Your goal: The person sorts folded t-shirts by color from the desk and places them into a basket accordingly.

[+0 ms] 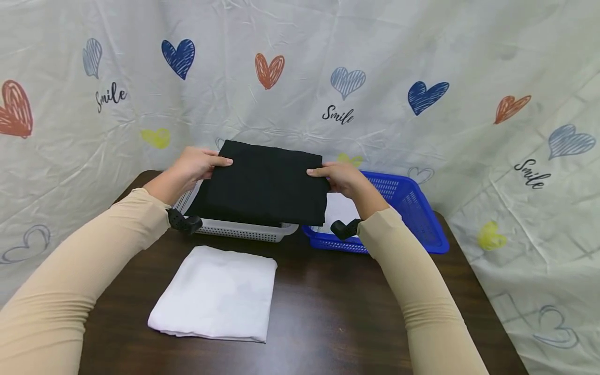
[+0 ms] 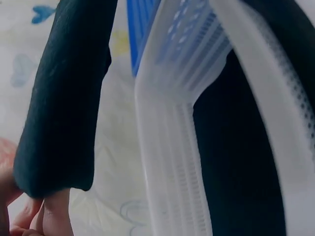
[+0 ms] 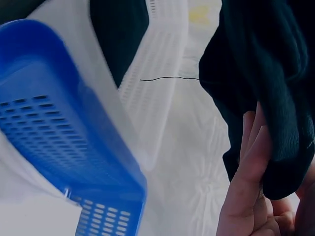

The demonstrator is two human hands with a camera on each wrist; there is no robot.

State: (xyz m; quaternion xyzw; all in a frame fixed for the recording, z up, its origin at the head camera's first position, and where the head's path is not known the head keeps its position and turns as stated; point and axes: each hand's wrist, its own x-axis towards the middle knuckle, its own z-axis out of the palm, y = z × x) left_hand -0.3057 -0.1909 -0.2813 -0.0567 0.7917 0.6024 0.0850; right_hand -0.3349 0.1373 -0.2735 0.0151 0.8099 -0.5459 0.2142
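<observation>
A folded black cloth [image 1: 267, 182] is held up between both hands over the white basket [image 1: 248, 230]. My left hand [image 1: 194, 164] pinches its left edge, thumb on top and fingers underneath. At the opposite edge, my right hand [image 1: 342, 177] grips it the same way. In the left wrist view, more black fabric [image 2: 236, 147] lies inside the white basket, beneath the raised cloth. A loose dark thread trails from the held cloth in the right wrist view. On the table in front sits a folded white cloth [image 1: 220, 297], untouched by either hand.
To the right of the white basket stands a blue basket [image 1: 417, 219] with white fabric [image 1: 339, 208] inside, partly hidden by the right forearm. Both baskets are on a dark wooden table [image 1: 328, 312]. Behind hangs a white curtain [image 1: 300, 31] printed with hearts.
</observation>
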